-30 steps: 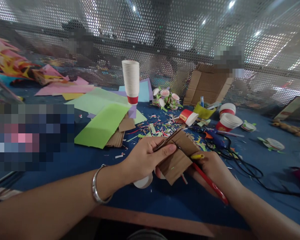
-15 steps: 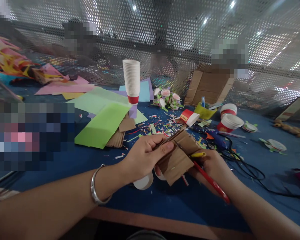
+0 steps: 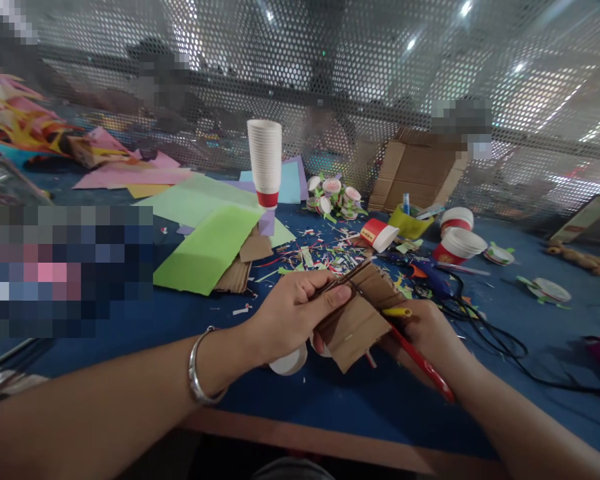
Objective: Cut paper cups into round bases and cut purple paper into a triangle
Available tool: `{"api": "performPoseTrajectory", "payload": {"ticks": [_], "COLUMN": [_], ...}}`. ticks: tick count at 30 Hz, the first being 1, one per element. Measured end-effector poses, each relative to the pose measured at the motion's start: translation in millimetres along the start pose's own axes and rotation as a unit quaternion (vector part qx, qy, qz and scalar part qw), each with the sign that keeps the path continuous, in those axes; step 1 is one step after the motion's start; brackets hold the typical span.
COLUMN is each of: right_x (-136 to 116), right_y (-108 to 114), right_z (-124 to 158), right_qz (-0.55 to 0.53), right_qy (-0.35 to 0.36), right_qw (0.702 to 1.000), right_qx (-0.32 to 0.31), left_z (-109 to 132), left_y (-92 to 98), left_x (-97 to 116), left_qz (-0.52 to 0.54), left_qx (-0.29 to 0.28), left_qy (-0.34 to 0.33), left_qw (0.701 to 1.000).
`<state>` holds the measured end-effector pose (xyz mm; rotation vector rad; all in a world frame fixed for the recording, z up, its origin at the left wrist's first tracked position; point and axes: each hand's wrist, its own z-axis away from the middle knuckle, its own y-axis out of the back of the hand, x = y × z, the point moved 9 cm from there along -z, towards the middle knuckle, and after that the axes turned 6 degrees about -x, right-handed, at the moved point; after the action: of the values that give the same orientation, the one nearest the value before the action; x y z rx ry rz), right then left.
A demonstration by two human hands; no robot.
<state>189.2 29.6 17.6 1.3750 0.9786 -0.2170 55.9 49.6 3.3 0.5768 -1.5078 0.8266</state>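
My left hand (image 3: 300,310) is closed on a piece of corrugated cardboard (image 3: 363,327), its thumb pressed on top. The cardboard is folded or split along a dark line running from the thumb toward my right hand. My right hand (image 3: 420,333) is closed around what appear to be scissors (image 3: 423,367), with a long red handle and a yellow part by the fingers. Their blades are mostly hidden at the cardboard. Beneath my left hand, a white paper-cup piece (image 3: 289,361) lies on the table, partly covered.
Paper scraps (image 3: 320,250) litter the blue table beyond my hands. Green paper (image 3: 207,250) and a tall cup stack (image 3: 265,157) stand left of centre. Right are a red-and-white cup (image 3: 379,235), a blue glue gun (image 3: 437,283) with its black cord, and small cup-and-paper pieces (image 3: 547,290).
The view has shifted very slightly. My left forearm and bracelet sit a little farther right and higher, while both hands keep their hold at the cardboard.
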Motion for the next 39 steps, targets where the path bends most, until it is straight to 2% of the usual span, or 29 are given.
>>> {"api": "performPoseTrajectory", "payload": {"ticks": [8, 11, 13, 15, 19, 22, 25, 28, 34, 39], "right_x": [0, 7, 12, 14, 15, 11, 6, 7, 12, 14], "right_y": [1, 2, 3, 4, 8, 11, 12, 12, 7, 7], "right_z": [1, 0, -3, -5, -5, -1, 1, 2, 2, 4], "right_qz": [-0.034, -0.026, -0.042, -0.063, -0.068, -0.044, -0.016, -0.024, -0.069, -0.051], "right_qy": [-0.001, -0.021, -0.033, -0.034, -0.048, -0.057, -0.06, -0.066, -0.057, -0.052], "right_qw": [0.999, 0.999, 0.998, 0.996, 0.991, 0.99, 0.988, 0.986, 0.985, 0.985], "right_qx": [0.005, 0.018, 0.031, 0.054, 0.105, 0.123, 0.139, 0.148, 0.151, 0.156], "left_z": [-3, -3, -3, 0, 11, 20, 25, 25, 11, 10], "left_y": [-0.9, 2.0, 7.4, 13.2, 13.2, 8.2, 4.4, 6.9, 22.3, 23.1], "left_x": [-1, 6, 14, 25, 51, 60, 64, 65, 48, 43], "left_qz": [0.002, -0.046, -0.119, -0.23, -0.43, -0.475, -0.487, -0.476, -0.408, -0.37], "left_qx": [-0.018, -0.011, 0.015, 0.054, 0.126, 0.153, 0.166, 0.174, 0.157, 0.145], "left_qy": [0.007, -0.018, -0.04, -0.068, -0.162, -0.22, -0.249, -0.239, -0.139, -0.118], "left_qw": [1.0, 0.999, 0.992, 0.969, 0.879, 0.838, 0.821, 0.828, 0.888, 0.91]}}
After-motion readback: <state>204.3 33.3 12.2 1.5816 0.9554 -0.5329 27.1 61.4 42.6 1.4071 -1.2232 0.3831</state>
